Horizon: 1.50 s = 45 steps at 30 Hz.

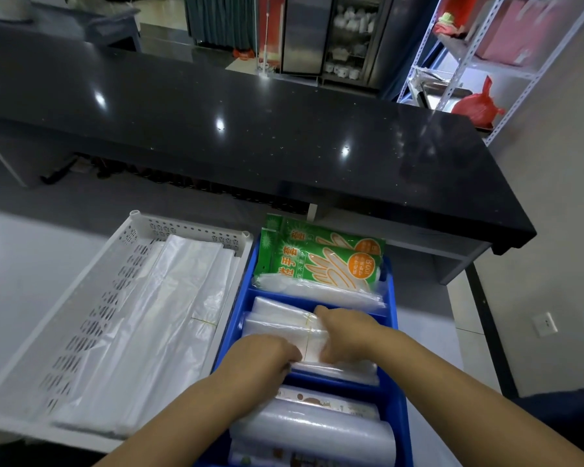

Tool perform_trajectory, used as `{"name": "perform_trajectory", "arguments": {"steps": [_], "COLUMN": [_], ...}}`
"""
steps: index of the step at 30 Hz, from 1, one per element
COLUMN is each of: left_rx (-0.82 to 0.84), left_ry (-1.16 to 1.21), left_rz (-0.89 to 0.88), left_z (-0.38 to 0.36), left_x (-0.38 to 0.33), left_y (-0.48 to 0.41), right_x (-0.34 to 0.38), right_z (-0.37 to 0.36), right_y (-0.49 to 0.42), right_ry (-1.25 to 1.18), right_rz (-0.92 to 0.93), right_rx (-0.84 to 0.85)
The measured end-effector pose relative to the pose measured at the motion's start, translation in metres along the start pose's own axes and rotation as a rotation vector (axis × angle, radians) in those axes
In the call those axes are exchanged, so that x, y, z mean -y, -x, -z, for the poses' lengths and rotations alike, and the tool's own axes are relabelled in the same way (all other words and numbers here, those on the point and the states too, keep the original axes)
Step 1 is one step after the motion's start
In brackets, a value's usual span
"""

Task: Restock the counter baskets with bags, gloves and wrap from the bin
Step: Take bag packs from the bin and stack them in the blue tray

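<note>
A blue divided bin (392,308) sits in front of me. Its far compartment holds green glove packs (321,261). In the middle compartment lies a bundle of clear plastic bags (280,323) tied with a thin yellow band. My left hand (263,358) and my right hand (346,335) both press down on this bundle, fingers curled at its near and right edges. The near compartment holds rolls of cling wrap (317,429). A white perforated basket (91,308) to the left holds large folded clear bags (169,315).
A long black counter (250,129) runs across behind the bin and basket. A metal shelf rack (469,62) with a red bag (476,106) stands at the far right. The surface under the containers is pale grey.
</note>
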<state>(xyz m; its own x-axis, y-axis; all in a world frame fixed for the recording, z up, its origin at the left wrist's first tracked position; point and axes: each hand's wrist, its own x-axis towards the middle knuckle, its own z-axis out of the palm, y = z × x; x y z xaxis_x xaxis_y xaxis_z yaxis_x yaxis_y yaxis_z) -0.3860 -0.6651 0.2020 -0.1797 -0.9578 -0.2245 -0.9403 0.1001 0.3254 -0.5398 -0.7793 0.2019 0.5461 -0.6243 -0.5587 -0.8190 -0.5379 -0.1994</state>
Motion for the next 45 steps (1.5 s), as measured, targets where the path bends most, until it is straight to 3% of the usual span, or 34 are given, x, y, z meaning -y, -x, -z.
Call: {"name": "perform_trajectory", "arguments": {"steps": [4,6,10,15,19,24,28,34,38,45], "left_rx": [-0.067,-0.075,-0.08,-0.107,-0.236,-0.091,-0.104,-0.248,-0.108,-0.068], "left_ry": [-0.128,-0.166,-0.231,-0.277,-0.281,-0.327,-0.327,-0.218,-0.362,-0.495], "left_rz": [-0.027,-0.034,-0.051,-0.031,-0.049,-0.007,0.004,-0.039,-0.094,-0.049], "left_z": [0.006,0.007,0.004,0.002,0.012,0.004,0.008,0.027,0.029,0.032], "left_x": [0.007,0.011,0.014,0.014,0.013,0.021,0.018,0.023,0.015,0.021], "left_y": [-0.002,-0.001,-0.009,-0.021,-0.022,-0.026,-0.028,-0.017,-0.009,0.005], "right_x": [0.004,-0.002,-0.013,-0.013,-0.019,-0.016,-0.018,-0.027,-0.02,-0.027], "right_z": [-0.003,-0.003,-0.012,-0.025,-0.028,-0.03,-0.026,-0.012,-0.013,-0.018], "right_y": [0.017,0.027,0.041,0.048,0.053,0.054,0.057,0.073,0.072,0.053], "right_ry": [0.181,0.134,-0.08,0.011,0.053,0.086,0.132,-0.047,-0.058,0.081], "right_rz": [0.109,0.124,0.094,0.087,0.027,-0.02,-0.025,-0.021,0.052,0.126], "right_rx": [-0.307,-0.408,-0.364,-0.405,-0.461,-0.431,-0.443,-0.61,-0.554,-0.312]}}
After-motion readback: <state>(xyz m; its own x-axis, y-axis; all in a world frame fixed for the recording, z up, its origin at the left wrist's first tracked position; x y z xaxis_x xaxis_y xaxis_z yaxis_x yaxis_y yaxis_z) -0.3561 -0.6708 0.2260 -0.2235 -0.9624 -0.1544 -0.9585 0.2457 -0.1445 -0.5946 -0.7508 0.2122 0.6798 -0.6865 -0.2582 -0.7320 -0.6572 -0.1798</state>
